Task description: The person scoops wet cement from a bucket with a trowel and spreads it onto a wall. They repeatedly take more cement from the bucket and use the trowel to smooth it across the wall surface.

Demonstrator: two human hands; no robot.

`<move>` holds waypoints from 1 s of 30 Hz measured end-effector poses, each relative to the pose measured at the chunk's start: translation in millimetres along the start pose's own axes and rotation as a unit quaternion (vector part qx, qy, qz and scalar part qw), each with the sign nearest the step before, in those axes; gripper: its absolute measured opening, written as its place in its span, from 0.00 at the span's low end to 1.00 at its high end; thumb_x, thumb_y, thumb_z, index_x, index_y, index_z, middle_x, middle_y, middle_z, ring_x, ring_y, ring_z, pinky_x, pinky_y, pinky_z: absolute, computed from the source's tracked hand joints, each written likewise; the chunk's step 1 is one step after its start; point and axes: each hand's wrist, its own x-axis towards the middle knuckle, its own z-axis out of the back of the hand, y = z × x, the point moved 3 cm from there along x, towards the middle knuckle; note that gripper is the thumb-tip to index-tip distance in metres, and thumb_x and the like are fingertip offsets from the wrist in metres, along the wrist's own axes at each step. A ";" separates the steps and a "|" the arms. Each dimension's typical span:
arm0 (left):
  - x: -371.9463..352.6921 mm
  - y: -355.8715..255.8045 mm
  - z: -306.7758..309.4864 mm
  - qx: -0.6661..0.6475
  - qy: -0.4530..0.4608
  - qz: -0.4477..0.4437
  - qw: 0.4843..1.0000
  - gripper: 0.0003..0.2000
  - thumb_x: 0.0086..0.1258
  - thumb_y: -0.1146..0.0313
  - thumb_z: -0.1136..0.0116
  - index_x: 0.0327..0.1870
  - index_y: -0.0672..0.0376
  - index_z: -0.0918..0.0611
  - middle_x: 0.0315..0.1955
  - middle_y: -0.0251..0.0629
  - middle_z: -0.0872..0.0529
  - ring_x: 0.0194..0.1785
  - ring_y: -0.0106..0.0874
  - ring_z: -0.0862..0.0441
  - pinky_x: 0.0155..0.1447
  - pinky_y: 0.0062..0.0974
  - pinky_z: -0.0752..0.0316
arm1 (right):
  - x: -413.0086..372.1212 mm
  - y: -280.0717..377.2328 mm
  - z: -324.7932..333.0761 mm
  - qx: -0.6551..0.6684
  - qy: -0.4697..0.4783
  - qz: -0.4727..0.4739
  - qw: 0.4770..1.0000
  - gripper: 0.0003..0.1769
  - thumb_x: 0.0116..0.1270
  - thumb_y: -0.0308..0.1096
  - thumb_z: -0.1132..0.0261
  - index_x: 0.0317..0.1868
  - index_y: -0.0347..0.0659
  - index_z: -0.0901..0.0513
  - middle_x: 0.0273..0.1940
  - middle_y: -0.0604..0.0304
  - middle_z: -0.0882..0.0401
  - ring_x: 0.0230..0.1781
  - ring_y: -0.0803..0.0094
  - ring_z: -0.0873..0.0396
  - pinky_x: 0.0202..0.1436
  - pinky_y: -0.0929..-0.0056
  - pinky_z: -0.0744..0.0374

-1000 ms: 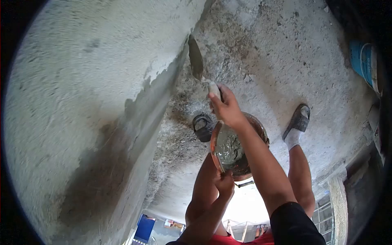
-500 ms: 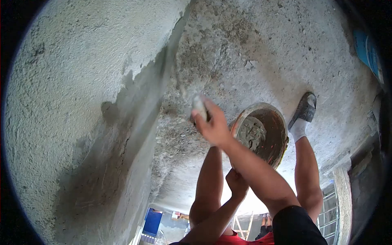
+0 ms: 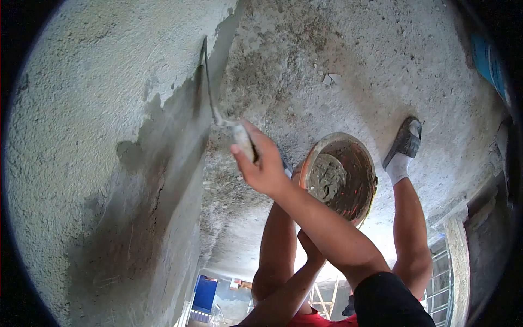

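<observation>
My right hand [image 3: 261, 161] is closed around the worn handle of a trowel [image 3: 243, 143]. The trowel's thin blade appears nearly edge-on and lies against the wet grey strip of mortar along the wall [image 3: 81, 92]. Below my crossing right forearm, my left hand [image 3: 309, 245] is closed at the near rim of a bucket [image 3: 366, 163]; its fingers are mostly hidden. The bucket tilts with its mouth towards me, and wet mortar [image 3: 327, 177] sits inside. Mortar is smeared over its inner wall.
Rough, stained concrete floor [image 3: 370, 71] runs along the wall. My foot in a dark slipper [image 3: 406, 143] stands right of the bucket. A blue object [image 3: 487, 65] lies at the far right. Metal bars [image 3: 438, 278] and a wooden frame [image 3: 325, 297] show at the bottom.
My right hand has moved left towards the wall, and the trowel blade, blurred before, now shows against the mortar. The bucket has shifted slightly left.
</observation>
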 end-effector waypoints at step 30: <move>27.2 1.7 7.9 0.544 0.225 -0.367 0.720 0.04 0.74 0.71 0.37 0.38 0.61 0.18 0.33 0.29 0.15 0.38 0.19 0.20 0.39 0.21 0.25 | 21.4 -2.9 -19.3 -0.003 -0.064 0.110 0.992 0.19 0.71 0.31 0.33 0.58 0.29 0.22 0.37 0.48 0.18 0.37 0.61 0.19 0.44 0.64 0.21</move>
